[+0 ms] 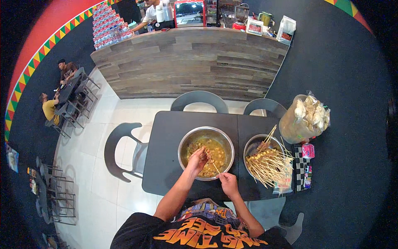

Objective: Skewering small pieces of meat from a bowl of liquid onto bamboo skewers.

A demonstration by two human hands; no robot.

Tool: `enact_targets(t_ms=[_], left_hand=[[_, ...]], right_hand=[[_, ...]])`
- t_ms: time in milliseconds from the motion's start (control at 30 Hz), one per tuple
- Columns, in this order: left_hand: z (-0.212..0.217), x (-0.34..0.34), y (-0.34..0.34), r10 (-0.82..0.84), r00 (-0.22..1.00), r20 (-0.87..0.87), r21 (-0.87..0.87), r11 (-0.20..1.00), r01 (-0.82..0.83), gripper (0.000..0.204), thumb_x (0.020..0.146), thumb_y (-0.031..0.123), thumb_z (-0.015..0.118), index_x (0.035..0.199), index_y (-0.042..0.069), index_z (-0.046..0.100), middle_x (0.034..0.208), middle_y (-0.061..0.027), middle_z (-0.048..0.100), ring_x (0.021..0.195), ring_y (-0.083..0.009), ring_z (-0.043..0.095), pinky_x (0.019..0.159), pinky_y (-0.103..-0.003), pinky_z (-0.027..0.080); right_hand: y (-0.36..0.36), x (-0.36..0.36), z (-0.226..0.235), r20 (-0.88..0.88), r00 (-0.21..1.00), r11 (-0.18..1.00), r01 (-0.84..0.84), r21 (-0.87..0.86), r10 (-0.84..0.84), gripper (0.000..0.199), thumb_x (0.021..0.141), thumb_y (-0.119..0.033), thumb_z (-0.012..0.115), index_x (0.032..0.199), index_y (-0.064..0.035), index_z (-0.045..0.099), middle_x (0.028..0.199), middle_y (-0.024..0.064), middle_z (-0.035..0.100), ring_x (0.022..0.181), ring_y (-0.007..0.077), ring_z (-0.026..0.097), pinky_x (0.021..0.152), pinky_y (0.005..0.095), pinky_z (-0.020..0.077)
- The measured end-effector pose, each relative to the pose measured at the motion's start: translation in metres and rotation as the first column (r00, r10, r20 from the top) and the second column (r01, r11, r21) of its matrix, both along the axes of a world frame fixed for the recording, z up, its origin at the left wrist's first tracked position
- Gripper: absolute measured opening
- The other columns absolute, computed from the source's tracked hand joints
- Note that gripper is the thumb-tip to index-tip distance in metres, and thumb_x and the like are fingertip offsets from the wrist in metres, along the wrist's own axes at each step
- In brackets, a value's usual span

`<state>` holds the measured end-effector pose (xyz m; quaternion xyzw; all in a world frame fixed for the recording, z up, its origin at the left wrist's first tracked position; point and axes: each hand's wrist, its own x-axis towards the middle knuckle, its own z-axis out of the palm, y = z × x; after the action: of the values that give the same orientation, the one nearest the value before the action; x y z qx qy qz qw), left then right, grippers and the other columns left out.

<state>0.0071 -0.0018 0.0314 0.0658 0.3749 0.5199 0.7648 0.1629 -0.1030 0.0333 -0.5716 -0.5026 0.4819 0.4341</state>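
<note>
Threading skewer [215, 167] above left bowl [229, 145]: right hand [228, 184] pinched together on near end, left hand [197, 160] fingers closed around far end, beside meat [210, 160]. Best push straight, fingertips clear of point.

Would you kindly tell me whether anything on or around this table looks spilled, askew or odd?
Nothing looks clearly spilled or damaged. The untidiest spot is the metal bowl on the right: its skewers fan unevenly past the rim, some over a plastic packet.
</note>
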Motion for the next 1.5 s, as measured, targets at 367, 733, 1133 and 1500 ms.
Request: enact_targets(t_ms=[367, 733, 1133, 1500], left_hand=[[-0.020, -0.003, 0.001, -0.013, 1.000, -0.026, 0.041, 0.999, 0.014, 0.018, 0.086, 0.020, 0.054, 0.097, 0.006, 0.054, 0.083, -0.0063, 0.058, 0.070, -0.0159, 0.055, 0.064, -0.028, 0.046], [-0.026, 0.001, 0.000, 0.049, 0.996, -0.070, 0.077, 0.996, -0.044, 0.016, 0.085, 0.018, 0.056, 0.090, 0.003, 0.056, 0.079, -0.0068, 0.058, 0.068, -0.0167, 0.056, 0.064, -0.029, 0.046], [-0.022, 0.006, 0.000, 0.093, 0.979, -0.183, 0.074, 0.994, -0.081, 0.018, 0.084, 0.015, 0.057, 0.094, -0.001, 0.058, 0.078, -0.0062, 0.059, 0.069, -0.0139, 0.057, 0.064, -0.026, 0.046], [-0.027, 0.008, 0.001, 0.114, 0.931, -0.348, 0.169, 0.984, -0.057, 0.016, 0.083, 0.014, 0.059, 0.085, -0.002, 0.062, 0.074, -0.0059, 0.061, 0.065, -0.0124, 0.058, 0.059, -0.024, 0.047]], right_hand=[[0.000, -0.001, -0.001, 0.007, 1.000, 1.000, 0.003, -0.001, -0.003, 0.018, 0.083, -0.010, 0.051, 0.079, 0.0043, 0.062, 0.074, 0.0067, 0.063, 0.069, 0.0106, 0.056, 0.066, 0.0238, 0.0433], [0.000, 0.005, -0.013, -0.489, 0.868, 0.908, -0.133, -0.397, -0.087, 0.019, 0.084, -0.010, 0.051, 0.079, 0.0042, 0.062, 0.062, 0.0033, 0.061, 0.056, 0.0105, 0.054, 0.054, 0.0250, 0.0433], [0.000, -0.013, -0.005, -0.073, 0.993, 0.994, 0.085, -0.074, -0.091, 0.020, 0.084, -0.012, 0.053, 0.076, 0.0034, 0.063, 0.050, 0.0003, 0.049, 0.040, 0.0082, 0.041, 0.039, 0.0236, 0.0302], [0.000, -0.020, 0.005, 0.258, 0.948, 0.966, 0.127, 0.224, -0.184, 0.021, 0.085, -0.012, 0.052, 0.074, 0.0036, 0.062, 0.052, 0.0010, 0.050, 0.041, 0.0107, 0.042, 0.041, 0.0233, 0.0295]])
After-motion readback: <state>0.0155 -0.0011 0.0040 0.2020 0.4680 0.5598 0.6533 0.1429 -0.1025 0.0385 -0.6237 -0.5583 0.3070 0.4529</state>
